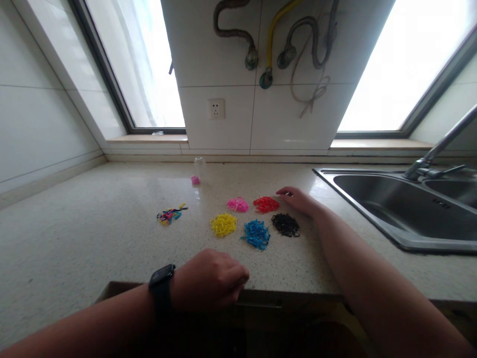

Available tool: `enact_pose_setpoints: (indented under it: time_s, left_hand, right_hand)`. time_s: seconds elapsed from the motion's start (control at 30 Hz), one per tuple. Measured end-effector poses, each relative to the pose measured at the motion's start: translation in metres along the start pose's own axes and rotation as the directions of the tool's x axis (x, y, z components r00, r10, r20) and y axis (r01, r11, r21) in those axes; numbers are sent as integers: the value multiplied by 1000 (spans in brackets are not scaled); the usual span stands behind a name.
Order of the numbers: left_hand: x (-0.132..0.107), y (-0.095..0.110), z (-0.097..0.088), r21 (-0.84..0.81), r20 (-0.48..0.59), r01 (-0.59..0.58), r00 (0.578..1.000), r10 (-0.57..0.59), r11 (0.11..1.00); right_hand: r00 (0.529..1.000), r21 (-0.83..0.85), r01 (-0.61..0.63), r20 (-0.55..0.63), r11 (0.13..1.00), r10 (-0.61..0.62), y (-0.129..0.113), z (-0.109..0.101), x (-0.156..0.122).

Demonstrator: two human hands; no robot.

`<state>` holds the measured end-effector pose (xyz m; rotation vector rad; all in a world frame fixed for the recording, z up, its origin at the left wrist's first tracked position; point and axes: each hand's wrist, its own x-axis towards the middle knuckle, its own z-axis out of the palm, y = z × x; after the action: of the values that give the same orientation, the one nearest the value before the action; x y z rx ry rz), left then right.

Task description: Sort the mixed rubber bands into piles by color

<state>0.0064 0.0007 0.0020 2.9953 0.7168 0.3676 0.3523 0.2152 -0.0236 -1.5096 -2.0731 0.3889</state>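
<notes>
My left hand (pixel 212 278), with a dark watch (pixel 162 275) at its wrist, is closed near the counter's front edge; whatever its fingers hold is hidden. Beyond the black pile of small rubber bands (pixel 285 224), my right hand (pixel 296 200) rests low over the counter. Its fingers are bent together just right of the red pile (pixel 266 204), and anything between them is too small to name. Nearby lie a pink pile (pixel 237 204), a yellow pile (pixel 223 224) and a blue pile (pixel 256 234). A mixed-colour heap (pixel 170 215) sits farther left.
A clear container (pixel 199 164) stands at the back beside a small pink object (pixel 196 180). On the right, a steel sink (pixel 372 199) with a faucet (pixel 419 168) is set into the speckled counter (pixel 93 233). A socket (pixel 216 109) and pipes are on the tiled wall.
</notes>
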Motion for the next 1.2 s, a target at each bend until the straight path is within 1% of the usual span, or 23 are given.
enact_pose_setpoints:
  time_s: [0.17,0.3,0.4,0.5,0.57,0.63,0.67,0.73,0.8,0.87,0.93,1.03,1.13,1.2]
  left_hand:
    - [-1,-1,1,7,8,-4,1000,4,1000]
    - [0,-1,0,7,9,-13,1000,13,1000]
    - [0,-1,-1,21,5,-28,1000,28,999]
    - [1,-1,-2,39,6,-36,999,36,999]
    - [1,-1,-2,48,10,-36,999,35,998]
    - [1,-1,-2,59,14,-40,999,39,997]
    - [1,-1,-1,67,15,-43,999,42,997]
    - [1,-2,-1,82,16,-44,999,43,996]
    - [1,-2,-1,86,19,-41,999,40,995]
    - [1,-2,-2,85,26,-37,999,35,996]
    - [1,-2,-2,87,30,-39,999,37,995]
    - [0,-2,-3,87,31,-53,998,50,995]
    - [0,-3,-3,89,34,-65,997,62,994]
    - [1,-3,-3,94,34,-74,997,71,993]
  right_hand:
    - [1000,-25,-1,8,1000,1,1,1,1]
    - [999,-60,49,9,997,-49,0,2,1]
    - [997,-68,73,-17,995,-75,-7,1,-2]
    - [987,-78,143,-62,987,-147,-28,-1,-7]
    - [975,-76,200,-87,977,-207,-51,-4,-10]
    - [956,-62,280,-75,958,-284,-81,-5,-12]
    - [940,-56,331,-61,942,-334,-97,-5,-12]
    - [893,-49,450,24,891,-450,-129,-2,-12]
    - [829,-43,554,117,831,-547,-158,6,-8]
    - [756,-32,639,213,769,-620,-181,19,-2]
    - [706,-16,681,281,732,-650,-198,36,7]
    - [639,9,725,366,689,-677,-217,64,22]
    - [589,30,751,423,660,-689,-234,88,33]
    - [571,27,757,460,653,-680,-243,99,37]
